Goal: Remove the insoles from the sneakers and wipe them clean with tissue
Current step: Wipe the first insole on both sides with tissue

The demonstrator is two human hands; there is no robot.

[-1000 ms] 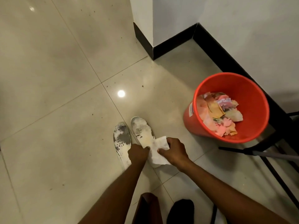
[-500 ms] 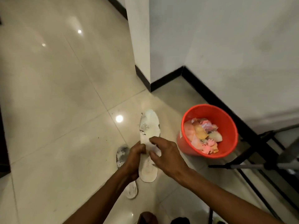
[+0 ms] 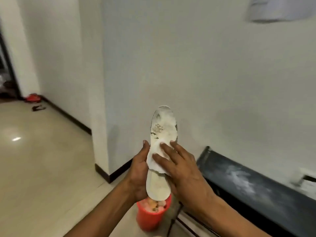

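My left hand (image 3: pixel 138 170) grasps the worn, off-white foam insole (image 3: pixel 162 132) from behind, thumb on its nine o'clock edge. It holds the insole upright, toe at twelve o'clock and heel at six. My right hand (image 3: pixel 179 166) is released, its straight fingers pressing a crumpled white tissue (image 3: pixel 154 162) flat against the insole's middle; the thumb is hidden. Below the heel, at six o'clock, a round red plastic bucket (image 3: pixel 150 218) of paper scraps stands on the glossy beige tile floor (image 3: pixel 42 168). At four o'clock runs a long black panel (image 3: pixel 256 189), streaked white. Beyond it is the pale plaster wall (image 3: pixel 196 65). Far off at nine o'clock lies a small red object (image 3: pixel 32 97), too blurred to name.
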